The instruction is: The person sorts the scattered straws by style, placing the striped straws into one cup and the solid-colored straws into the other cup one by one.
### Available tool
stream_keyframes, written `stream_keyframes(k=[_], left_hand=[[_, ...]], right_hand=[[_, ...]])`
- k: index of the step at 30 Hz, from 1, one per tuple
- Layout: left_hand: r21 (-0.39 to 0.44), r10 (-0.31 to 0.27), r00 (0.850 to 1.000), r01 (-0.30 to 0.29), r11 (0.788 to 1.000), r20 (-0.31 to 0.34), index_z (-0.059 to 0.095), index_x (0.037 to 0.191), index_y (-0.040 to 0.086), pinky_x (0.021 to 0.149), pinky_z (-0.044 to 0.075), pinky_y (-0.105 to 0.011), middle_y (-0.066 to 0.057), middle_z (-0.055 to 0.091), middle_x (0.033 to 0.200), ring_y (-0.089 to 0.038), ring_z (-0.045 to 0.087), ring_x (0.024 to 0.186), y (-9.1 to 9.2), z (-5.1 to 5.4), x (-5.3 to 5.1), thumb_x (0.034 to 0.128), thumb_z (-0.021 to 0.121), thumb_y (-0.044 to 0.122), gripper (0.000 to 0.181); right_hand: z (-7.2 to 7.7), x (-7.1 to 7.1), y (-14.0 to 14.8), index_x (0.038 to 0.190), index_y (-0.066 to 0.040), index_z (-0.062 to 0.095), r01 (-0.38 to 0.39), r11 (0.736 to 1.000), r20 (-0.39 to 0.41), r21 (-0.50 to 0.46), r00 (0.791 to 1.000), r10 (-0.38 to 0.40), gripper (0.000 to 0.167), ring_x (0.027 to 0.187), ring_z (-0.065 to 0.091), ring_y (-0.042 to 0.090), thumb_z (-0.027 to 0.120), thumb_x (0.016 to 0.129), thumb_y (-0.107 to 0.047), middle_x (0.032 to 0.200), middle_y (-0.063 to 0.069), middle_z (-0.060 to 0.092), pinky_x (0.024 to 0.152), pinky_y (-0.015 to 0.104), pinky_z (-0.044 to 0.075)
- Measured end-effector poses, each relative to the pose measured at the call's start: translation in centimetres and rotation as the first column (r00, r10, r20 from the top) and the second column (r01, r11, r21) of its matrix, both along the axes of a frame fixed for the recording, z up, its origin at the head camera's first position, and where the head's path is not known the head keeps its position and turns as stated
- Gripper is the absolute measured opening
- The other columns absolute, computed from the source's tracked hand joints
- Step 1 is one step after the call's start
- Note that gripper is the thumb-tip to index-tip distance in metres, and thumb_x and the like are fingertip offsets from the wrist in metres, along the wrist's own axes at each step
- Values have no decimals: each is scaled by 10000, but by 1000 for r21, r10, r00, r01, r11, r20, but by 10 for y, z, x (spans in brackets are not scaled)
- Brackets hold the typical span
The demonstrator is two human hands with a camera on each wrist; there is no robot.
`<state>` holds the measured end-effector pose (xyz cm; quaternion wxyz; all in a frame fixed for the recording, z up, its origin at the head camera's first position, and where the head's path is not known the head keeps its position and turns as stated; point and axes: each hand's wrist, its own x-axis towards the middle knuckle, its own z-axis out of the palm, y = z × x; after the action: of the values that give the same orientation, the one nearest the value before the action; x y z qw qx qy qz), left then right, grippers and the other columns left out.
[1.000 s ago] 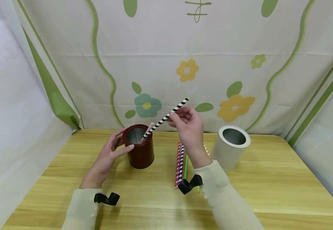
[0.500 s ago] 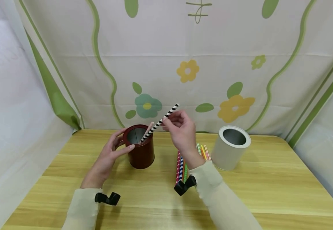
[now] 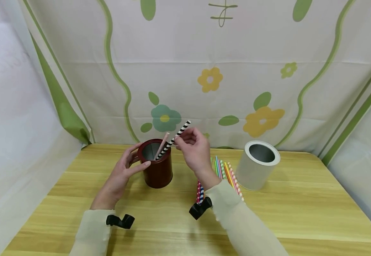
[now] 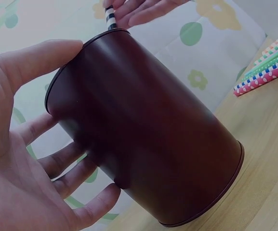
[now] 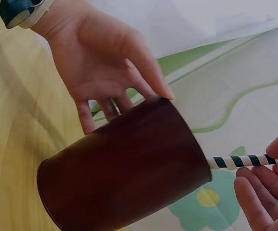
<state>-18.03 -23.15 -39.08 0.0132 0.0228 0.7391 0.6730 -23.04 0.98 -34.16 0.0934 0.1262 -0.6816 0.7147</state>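
Note:
A dark red-brown can [image 3: 158, 175] stands upright on the table, its top uncovered. My left hand [image 3: 120, 173] holds it from the left side, thumb at the rim and fingers along the wall, as the left wrist view shows. Between thumb and fingers my right hand [image 3: 195, 151] pinches a black-and-white striped straw [image 3: 168, 145]. That straw leans to the right, its lower end inside the can's mouth. A pale pink straw [image 3: 162, 145] also leans out of the can. The can hides the lower ends of both straws.
Several colourful straws [image 3: 222, 170] lie on the wooden table [image 3: 159, 227], partly hidden under my right forearm. To their right stands an uncovered white can [image 3: 252, 176]. A flower-patterned cloth [image 3: 185, 81] hangs behind the table.
My right hand has moved left and down, lowering the striped straw further into the brown can. The pink straw has shifted slightly and stands steeper. My left hand stays on the can.

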Motion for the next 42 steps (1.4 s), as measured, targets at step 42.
stream_keyframes(k=[42], left_hand=[[-6,-13,1000,13,1000,1,297,1692,270,1259,215,-653,-132,376,1692,-326,300,1562,1,3,2,1039,696,228,766]], right_hand=[[-18,-4,-14,1059,-147,738,8,949,87,315,996,-37,140,935,648,160,797,956,-221,997,9,727,846,303,549]])
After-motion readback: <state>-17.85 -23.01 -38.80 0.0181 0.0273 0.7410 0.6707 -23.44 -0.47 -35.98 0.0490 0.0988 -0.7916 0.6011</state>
